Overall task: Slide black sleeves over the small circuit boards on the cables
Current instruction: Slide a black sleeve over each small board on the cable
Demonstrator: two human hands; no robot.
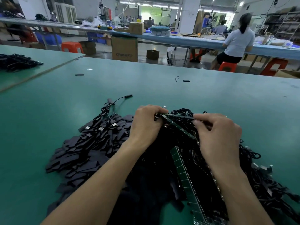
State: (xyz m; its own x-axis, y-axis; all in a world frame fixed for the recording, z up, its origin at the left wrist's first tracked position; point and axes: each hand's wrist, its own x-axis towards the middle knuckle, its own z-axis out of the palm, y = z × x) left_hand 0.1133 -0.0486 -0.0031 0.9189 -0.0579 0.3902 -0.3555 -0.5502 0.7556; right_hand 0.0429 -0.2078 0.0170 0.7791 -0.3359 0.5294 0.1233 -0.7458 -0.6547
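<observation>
Mostly, hands (pixel 146 125) (pixel 217 135) hide board (pixel 178 127) ends, cables (pixel 183 111) tangled

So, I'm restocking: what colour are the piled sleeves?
Black; the sleeves show best in the head view.

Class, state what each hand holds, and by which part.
Both the left hand and right hand pinch the green circuit-board strip at its far end, one at each side.

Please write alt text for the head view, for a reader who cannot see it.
The left hand and right hand pinch a green board strip above black cables on a green table. Black sleeves lie piled at left.
</observation>
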